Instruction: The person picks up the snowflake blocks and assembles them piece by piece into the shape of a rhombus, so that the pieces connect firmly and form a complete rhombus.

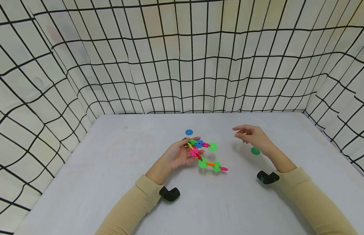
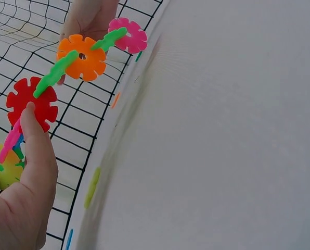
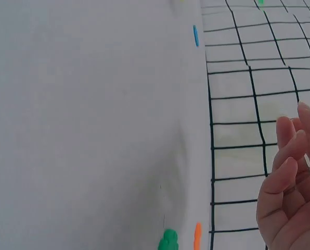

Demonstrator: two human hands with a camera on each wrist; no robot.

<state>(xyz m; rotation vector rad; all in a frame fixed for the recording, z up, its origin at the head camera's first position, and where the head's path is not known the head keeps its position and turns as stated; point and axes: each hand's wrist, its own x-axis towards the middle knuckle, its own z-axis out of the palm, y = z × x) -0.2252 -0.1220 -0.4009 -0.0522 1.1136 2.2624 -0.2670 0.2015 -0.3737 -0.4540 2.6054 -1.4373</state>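
Observation:
My left hand [image 1: 181, 154] holds a bent chain of interlocking plastic flower discs [image 1: 195, 152], which spreads over its fingers and hangs off to the right. Pink, green, blue, red, orange and yellow pieces are slotted edge to edge. In the left wrist view a digit of that hand presses on a red disc [image 2: 32, 101], with an orange disc [image 2: 82, 58] and a pink disc [image 2: 128, 35] further along. My right hand [image 1: 255, 137] hovers apart at the right, fingers loosely bent, nothing in them. A loose green disc [image 1: 255, 151] lies below it.
A loose blue disc [image 1: 189, 132] lies on the white table [image 1: 111, 182] beyond the left hand. An orange piece [image 3: 197, 237] appears near the green one in the right wrist view. Black wire mesh [image 1: 192, 71] stands at the back and sides. Each sleeve carries a black wrist device [image 1: 169, 194].

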